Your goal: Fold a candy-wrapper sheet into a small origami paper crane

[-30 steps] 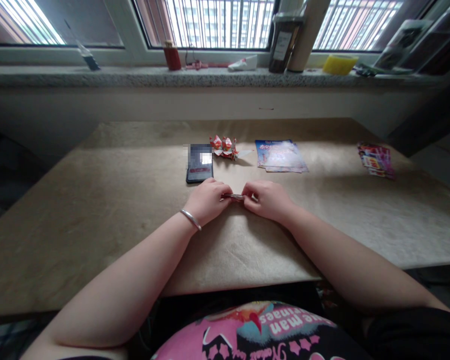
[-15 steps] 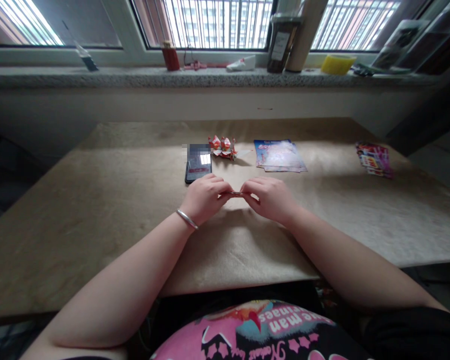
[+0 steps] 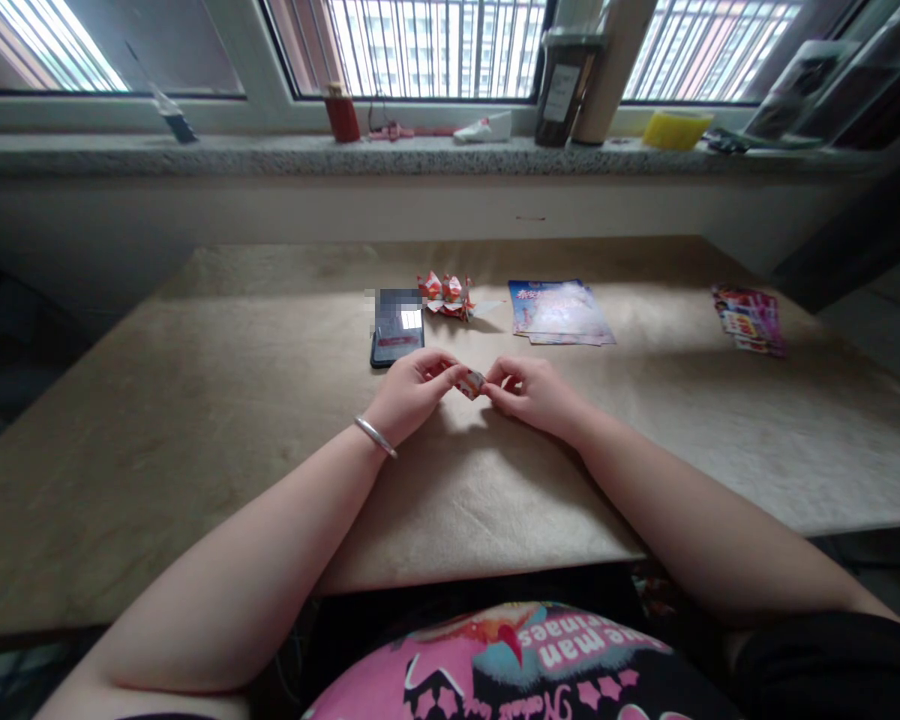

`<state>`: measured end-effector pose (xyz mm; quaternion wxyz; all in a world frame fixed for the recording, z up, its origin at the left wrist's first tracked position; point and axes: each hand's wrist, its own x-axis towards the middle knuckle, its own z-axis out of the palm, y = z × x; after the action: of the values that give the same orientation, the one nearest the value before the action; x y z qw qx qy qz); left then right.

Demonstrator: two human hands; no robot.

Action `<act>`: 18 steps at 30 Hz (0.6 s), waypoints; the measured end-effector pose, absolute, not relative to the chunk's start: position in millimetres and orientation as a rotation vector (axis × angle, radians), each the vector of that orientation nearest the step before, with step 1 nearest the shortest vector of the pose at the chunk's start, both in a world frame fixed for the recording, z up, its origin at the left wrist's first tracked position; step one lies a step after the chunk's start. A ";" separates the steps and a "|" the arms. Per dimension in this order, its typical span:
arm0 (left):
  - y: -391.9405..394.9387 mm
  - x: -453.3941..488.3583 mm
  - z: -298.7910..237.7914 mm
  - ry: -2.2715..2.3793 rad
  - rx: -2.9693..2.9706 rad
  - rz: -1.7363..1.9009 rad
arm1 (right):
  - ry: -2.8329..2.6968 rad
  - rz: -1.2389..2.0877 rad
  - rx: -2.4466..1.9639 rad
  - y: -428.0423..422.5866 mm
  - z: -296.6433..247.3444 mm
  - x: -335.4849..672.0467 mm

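Observation:
Between my two hands is a small folded piece of printed paper [image 3: 470, 382], red, white and dark in pattern. My left hand [image 3: 418, 385] pinches its left side between thumb and fingers, and a silver bangle circles that wrist. At the paper's right corner, the thumb and fingertips of my right hand [image 3: 529, 392] are closed on it. Just beyond the left hand lies a phone [image 3: 397, 330] with a lit screen. Red and white folded paper shapes [image 3: 445, 295] sit beside the phone's upper right.
Blue and pink printed sheets [image 3: 561, 310] lie stacked past my right hand on the wooden table [image 3: 195, 400]. Farther right is a pile of colourful leaflets [image 3: 750, 320]. A stone windowsill [image 3: 255, 155] behind holds a dark jar [image 3: 564, 90], yellow tape [image 3: 676, 130] and a red bottle [image 3: 341, 115].
The folded paper has turned from edge-on to showing its patterned face. My right hand's fingers have shifted to its right corner; the left hand keeps its pinch.

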<state>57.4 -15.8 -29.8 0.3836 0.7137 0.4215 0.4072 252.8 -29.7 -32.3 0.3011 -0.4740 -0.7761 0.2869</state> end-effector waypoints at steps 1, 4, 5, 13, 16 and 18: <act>-15.7 57.5 -30.4 1.083 1.846 1.046 | -2.080 0.766 -1.252 -30.1 -31.9 252.6; -15.7 57.8 -30.7 1.085 1.927 1.052 | -2.120 0.779 -1.238 -31.7 -30.8 251.6; -16.1 57.9 -29.9 1.080 1.964 1.046 | -2.130 0.794 -1.234 -32.2 -30.7 251.0; -23.3 58.9 -21.0 1.066 2.189 1.077 | -2.119 0.858 -1.130 -34.2 -29.1 248.6; -21.9 57.1 -23.6 1.016 2.031 1.041 | -2.074 0.801 -1.137 -34.5 -28.1 248.7; -20.7 56.2 -26.2 1.009 1.990 0.947 | -2.041 0.764 -1.151 -34.4 -28.6 248.3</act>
<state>56.2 -20.7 -26.2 0.3514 0.7686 0.3897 0.3659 248.3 -34.4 -28.6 0.3320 -0.4407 -0.7811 0.2924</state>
